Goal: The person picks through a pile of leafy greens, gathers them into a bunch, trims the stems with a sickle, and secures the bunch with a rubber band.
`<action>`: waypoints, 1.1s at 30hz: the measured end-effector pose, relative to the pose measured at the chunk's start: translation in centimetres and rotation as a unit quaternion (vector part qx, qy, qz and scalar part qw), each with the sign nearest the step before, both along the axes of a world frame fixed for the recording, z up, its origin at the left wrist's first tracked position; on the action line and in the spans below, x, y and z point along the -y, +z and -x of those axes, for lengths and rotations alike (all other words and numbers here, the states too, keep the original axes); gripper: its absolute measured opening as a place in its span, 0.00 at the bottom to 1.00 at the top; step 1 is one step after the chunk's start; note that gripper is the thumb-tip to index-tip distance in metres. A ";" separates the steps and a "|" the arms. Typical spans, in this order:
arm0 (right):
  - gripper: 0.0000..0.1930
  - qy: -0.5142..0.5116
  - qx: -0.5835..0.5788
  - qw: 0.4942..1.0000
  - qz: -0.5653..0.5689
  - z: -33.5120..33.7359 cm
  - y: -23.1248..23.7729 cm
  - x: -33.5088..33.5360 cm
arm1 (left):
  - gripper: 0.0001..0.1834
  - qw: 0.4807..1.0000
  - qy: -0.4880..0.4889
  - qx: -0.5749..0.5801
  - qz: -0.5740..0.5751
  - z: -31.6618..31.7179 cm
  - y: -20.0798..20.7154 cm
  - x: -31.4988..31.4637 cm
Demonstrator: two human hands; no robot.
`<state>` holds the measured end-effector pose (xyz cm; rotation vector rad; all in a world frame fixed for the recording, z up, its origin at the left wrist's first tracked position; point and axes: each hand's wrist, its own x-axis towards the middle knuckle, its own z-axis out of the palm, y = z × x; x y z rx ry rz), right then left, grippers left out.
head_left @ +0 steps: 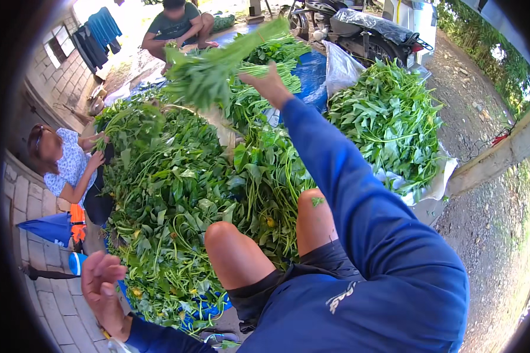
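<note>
Your long-stemmed bunch of leafy greens (215, 67) is up at the far side, above the heaps, stems to the right, leaves to the left. Your right hand (268, 85) is just beside it, arm out, fingers spread wide; can't tell if they touch it. Step in hand is prob. passing or tossing the bunch across; next move calls for letting it land flat w/ stems together. Your left hand (104, 288) is near left, fingers loosely curled w/ nothing in them. Around your knees: the big loose heap of dark-green leaves (171, 170). Far side: pale-green stems laid in rows (280, 48), w/ the shiny blue plastic tarp (315, 76) showing alongside. Containers: crumpled whitish plastic sack (343, 67) at far right, contents can't be told; white sheeting (444, 179) under the bright-green leafy pile (388, 112) on the right, maybe an opened sack. Left: co-worker in a white-and-blue patterned top (70, 162), hands on stems. Far: co-worker in a dark-green shirt (175, 26), crouching.
</note>
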<state>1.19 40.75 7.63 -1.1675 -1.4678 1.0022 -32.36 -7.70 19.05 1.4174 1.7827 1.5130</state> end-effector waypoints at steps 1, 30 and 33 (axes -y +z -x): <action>0.65 -0.051 0.072 0.993 -0.083 -4.3 -4.2 -0.4 | 0.47 0.998 -0.061 0.012 -0.017 -0.9 -0.5 -1.7; 0.17 -0.163 0.077 0.983 -0.030 -27.3 -0.6 32.7 | 0.20 0.488 -0.831 0.117 -0.238 -17.2 6.5 -1.4; 0.16 -0.055 0.236 0.960 -0.141 -23.9 2.0 26.8 | 0.05 0.522 -0.736 0.357 -0.241 -13.8 3.6 -4.4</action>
